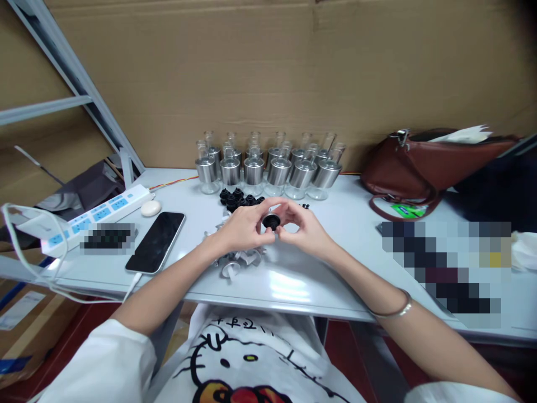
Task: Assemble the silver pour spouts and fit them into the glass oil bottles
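Holding a round black part (272,222) between left hand (248,226) and right hand (306,228), over the middle of a pale counter (356,224). Bending the left thumb and fingers in a narrow curve along one side of the part; closing the right thumb and fingertips in a similar narrow arch along the other, bringing the fingertips of both nearly together above it. Wearing a metal bangle (394,310) on the right forearm.

Showing, just beyond the left hand, a cluster of black pieces (235,198) of similar color; showing also, partly hidden beneath the left wrist and hand, a scatter of translucent pieces (230,270) with discs and stems. Presenting, farther back, two rows of upright glass bottles (254,167) with metal sleeves around their bodies, before a cardboard panel (235,67).

Including, at left, a black-screened phone (156,243) with a white cable (133,285) plugged into its near end, a small white rounded case (151,209) just beside it, and a white power strip (103,214) lying slantwise. Including, at right, well apart from the hands, a brown bag (423,168) with white paper (465,135) protruding from its top, and a green packet (406,211) near its strap.
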